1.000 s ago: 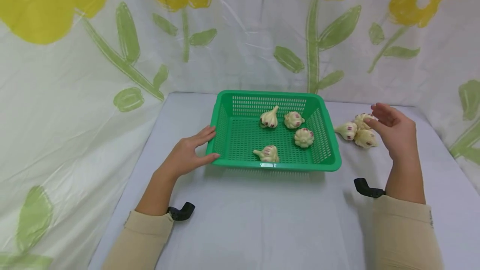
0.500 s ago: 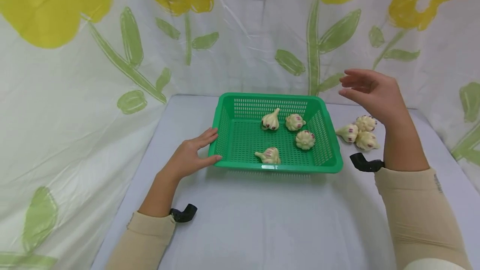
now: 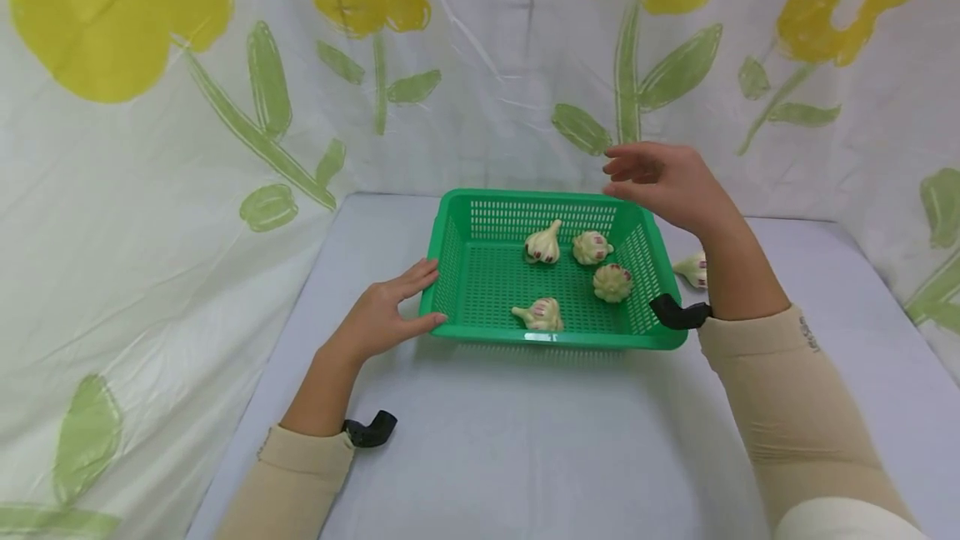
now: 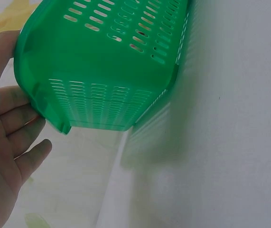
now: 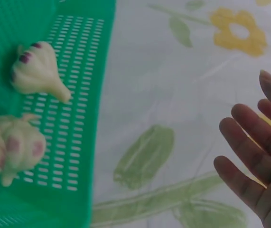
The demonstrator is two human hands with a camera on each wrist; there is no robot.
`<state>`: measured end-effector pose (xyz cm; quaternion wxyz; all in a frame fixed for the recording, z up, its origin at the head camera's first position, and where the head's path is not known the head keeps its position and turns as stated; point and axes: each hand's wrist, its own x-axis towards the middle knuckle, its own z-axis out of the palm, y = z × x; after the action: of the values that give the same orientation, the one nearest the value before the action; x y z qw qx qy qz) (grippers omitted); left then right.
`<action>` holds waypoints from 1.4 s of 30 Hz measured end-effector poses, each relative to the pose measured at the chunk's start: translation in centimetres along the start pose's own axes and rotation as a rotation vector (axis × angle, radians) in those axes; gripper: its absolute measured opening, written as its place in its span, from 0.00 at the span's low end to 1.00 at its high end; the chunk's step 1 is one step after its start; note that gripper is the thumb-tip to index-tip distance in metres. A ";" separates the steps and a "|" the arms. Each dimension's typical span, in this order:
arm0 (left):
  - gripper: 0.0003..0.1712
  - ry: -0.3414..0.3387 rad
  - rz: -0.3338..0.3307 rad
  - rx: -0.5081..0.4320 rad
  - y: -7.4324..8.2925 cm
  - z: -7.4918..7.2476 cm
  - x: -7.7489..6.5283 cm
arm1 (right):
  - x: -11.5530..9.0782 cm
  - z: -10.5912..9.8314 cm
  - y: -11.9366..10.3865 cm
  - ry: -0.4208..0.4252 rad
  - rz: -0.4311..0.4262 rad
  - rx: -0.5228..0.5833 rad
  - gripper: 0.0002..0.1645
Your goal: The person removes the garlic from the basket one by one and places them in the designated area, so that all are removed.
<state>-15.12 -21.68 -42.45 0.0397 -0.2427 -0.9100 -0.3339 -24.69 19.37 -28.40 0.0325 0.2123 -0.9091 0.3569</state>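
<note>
A green plastic basket (image 3: 555,340) with slotted walls stands on the table. In it lie several garlic bulbs, among them one (image 3: 543,243) at the back and one (image 3: 540,315) by the front wall. My left hand (image 3: 380,315) is at the basket's left end, its thumb and extended fingers touching the rim; the left wrist view shows these fingers (image 4: 23,114) along the edge. Above the back right corner is my right hand (image 3: 671,182), holding nothing, its fingers loosely bent. Another garlic bulb (image 3: 693,270) sits right of the basket, partly behind my right wrist.
A white table (image 3: 525,440) carries the basket. White sheeting (image 3: 480,90) with painted yellow flowers and green leaves rises behind it and along the sides. Black wrist cameras stick out inward from both wrists, the right one (image 3: 678,312) overlapping the basket's right edge in the head view.
My right hand has risen from beside the garlic bulbs on the right and swung left over the basket's back corner. Its forearm now covers two of those bulbs. My left hand stays at the rim.
</note>
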 end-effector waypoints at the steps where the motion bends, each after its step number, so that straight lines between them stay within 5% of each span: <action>1: 0.43 -0.002 -0.002 0.001 0.0 0.0 0.0 | 0.4 0.3 0.1 -0.014 -0.002 -0.001 0.30; 10: 0.42 0.000 0.005 0.000 0.1 0.0 0.0 | 2.9 3.3 2.0 -0.125 0.044 0.055 0.30; 19: 0.42 -0.002 0.001 -0.004 0.2 0.0 -0.2 | 4.5 5.3 4.0 -0.250 0.206 -0.007 0.33; 42: 0.42 0.004 0.006 0.008 0.3 0.0 -0.1 | 5.0 8.1 6.2 -0.455 0.494 -0.122 0.41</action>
<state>-14.86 -21.55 -42.27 0.0438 -0.2447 -0.9104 -0.3306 -31.01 16.29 -37.29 -0.2458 0.0576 -0.9367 0.2426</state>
